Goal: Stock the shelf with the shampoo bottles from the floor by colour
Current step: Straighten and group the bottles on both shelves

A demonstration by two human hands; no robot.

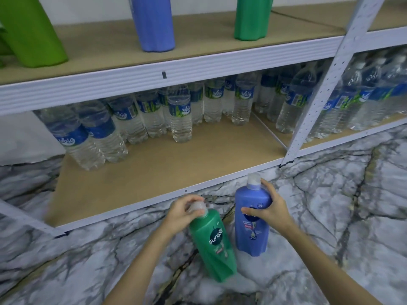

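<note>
A green shampoo bottle (212,245) stands tilted on the marble floor, and my left hand (184,211) grips its neck just under the white cap. To its right a blue shampoo bottle (252,230) stands upright on the floor, with my right hand (267,208) wrapped around its upper body. On the upper shelf (105,49) stand a light green bottle (30,34) at the left, a blue bottle (154,23) in the middle and a green bottle (251,18) to the right; their tops are cut off by the frame.
The low shelf board (167,170) holds rows of clear water bottles (179,115) along its back, with bare board in front. A white perforated upright (326,89) divides the shelving, with more water bottles (361,97) to its right. Marble-patterned floor (341,216) surrounds the two bottles.
</note>
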